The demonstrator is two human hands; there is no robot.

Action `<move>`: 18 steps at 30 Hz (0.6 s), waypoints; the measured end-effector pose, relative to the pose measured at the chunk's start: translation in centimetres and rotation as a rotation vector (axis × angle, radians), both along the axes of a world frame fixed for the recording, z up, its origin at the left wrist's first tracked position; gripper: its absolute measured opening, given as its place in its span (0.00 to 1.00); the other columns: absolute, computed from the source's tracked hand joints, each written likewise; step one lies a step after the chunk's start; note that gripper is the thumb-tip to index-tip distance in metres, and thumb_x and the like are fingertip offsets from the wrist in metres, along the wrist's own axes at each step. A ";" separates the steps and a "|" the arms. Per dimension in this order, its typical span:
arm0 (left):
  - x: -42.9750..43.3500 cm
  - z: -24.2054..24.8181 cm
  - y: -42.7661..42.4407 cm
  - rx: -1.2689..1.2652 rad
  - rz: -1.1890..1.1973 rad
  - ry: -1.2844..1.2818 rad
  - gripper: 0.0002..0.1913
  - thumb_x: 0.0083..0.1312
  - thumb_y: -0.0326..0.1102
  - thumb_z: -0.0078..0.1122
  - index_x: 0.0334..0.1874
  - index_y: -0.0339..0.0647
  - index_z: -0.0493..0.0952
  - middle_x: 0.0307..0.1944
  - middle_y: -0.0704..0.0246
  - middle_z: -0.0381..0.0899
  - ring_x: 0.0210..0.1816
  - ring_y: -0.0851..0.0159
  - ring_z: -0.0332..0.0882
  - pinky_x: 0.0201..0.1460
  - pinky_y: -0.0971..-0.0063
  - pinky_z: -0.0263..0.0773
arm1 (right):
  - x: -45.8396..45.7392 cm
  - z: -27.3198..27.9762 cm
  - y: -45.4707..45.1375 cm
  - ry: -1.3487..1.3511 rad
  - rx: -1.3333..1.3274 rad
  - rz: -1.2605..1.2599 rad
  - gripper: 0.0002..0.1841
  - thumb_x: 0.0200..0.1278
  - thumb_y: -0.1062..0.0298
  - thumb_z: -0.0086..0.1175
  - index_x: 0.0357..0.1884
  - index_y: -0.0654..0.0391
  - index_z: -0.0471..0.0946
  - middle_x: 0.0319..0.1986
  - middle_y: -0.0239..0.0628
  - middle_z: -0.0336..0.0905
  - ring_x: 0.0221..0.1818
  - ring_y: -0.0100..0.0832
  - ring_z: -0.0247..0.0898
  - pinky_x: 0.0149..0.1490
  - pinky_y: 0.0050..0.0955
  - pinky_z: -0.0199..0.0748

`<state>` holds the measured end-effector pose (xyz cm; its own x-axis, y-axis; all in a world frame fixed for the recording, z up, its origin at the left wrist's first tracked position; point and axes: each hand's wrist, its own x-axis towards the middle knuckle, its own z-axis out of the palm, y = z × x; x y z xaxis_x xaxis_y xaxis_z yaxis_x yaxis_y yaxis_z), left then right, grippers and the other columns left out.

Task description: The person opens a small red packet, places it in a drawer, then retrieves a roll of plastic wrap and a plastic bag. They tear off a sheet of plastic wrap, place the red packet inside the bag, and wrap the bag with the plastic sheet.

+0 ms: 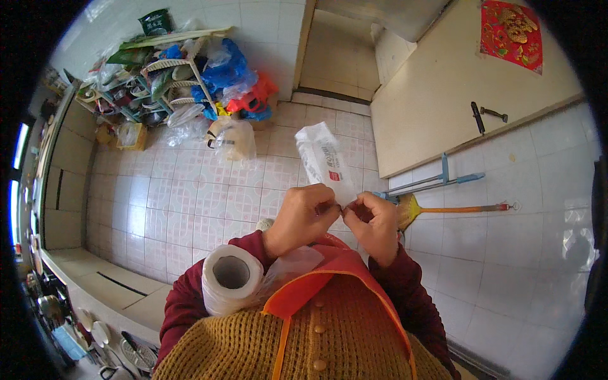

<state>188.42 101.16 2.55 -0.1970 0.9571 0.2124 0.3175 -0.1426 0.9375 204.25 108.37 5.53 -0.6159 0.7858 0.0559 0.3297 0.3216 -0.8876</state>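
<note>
A thin, translucent plastic bag (322, 152) with printing and a small red mark hangs out beyond my hands, above the tiled floor. My left hand (304, 209) pinches its near end between thumb and forefinger. Right beside it, my right hand (373, 221) pinches the same end, the fingertips of both hands almost touching. A roll of plastic bags (232, 289) with a hollow core is tucked at my left forearm, against my body. Loose clear film (297, 261) extends from the roll across the red apron (327, 270). The exact edge between my fingertips is too small to make out.
A crowded rack (194, 80) of vegetables and plastic bags stands at the far left, with a bagged item (232, 140) on the floor before it. A broom (456, 209) leans at right, near the door (427, 95). A counter (109, 304) with kitchenware runs along the left.
</note>
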 end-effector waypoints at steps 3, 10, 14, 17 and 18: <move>0.2 -0.3 0.0 -0.024 -0.042 -0.170 0.04 0.57 0.24 0.60 0.30 0.30 0.76 0.23 0.63 0.78 0.26 0.75 0.76 0.29 0.79 0.72 | 0.1 -0.1 0.3 0.001 0.026 0.079 0.03 0.56 0.78 0.55 0.27 0.66 0.74 0.21 0.33 0.74 0.24 0.17 0.68 0.27 0.21 0.63; 0.0 -0.1 -0.1 -0.054 -0.152 -0.086 0.04 0.60 0.25 0.57 0.31 0.30 0.74 0.21 0.59 0.75 0.24 0.71 0.75 0.27 0.72 0.69 | 0.8 0.4 0.4 -0.106 0.385 0.230 0.02 0.55 0.76 0.53 0.28 0.63 0.72 0.25 0.46 0.73 0.26 0.50 0.73 0.28 0.39 0.70; -0.3 0.4 0.2 0.006 -0.186 0.084 0.04 0.57 0.27 0.56 0.29 0.33 0.74 0.23 0.52 0.75 0.26 0.46 0.76 0.28 0.61 0.71 | 1.0 0.3 0.5 -0.107 0.407 0.277 0.02 0.55 0.76 0.52 0.28 0.62 0.71 0.25 0.46 0.73 0.25 0.51 0.73 0.28 0.41 0.70; -0.3 0.9 0.2 0.063 -0.246 0.160 0.03 0.55 0.27 0.57 0.29 0.35 0.73 0.24 0.53 0.75 0.27 0.44 0.75 0.28 0.58 0.71 | 1.1 0.5 0.5 -0.095 0.410 0.296 0.04 0.55 0.75 0.53 0.27 0.61 0.70 0.25 0.45 0.73 0.24 0.51 0.72 0.27 0.40 0.70; -0.3 1.1 0.0 0.083 -0.251 0.169 0.04 0.55 0.27 0.57 0.29 0.35 0.73 0.24 0.54 0.75 0.27 0.45 0.75 0.28 0.59 0.71 | 1.2 0.7 0.4 -0.097 0.402 0.293 0.04 0.54 0.75 0.53 0.27 0.61 0.70 0.24 0.45 0.73 0.23 0.50 0.72 0.27 0.40 0.70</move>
<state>188.15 101.21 3.67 0.0882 0.9494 0.3013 0.4127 -0.3102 0.8564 205.42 108.79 6.26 -0.8247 0.5074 0.2500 0.2491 0.7226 -0.6448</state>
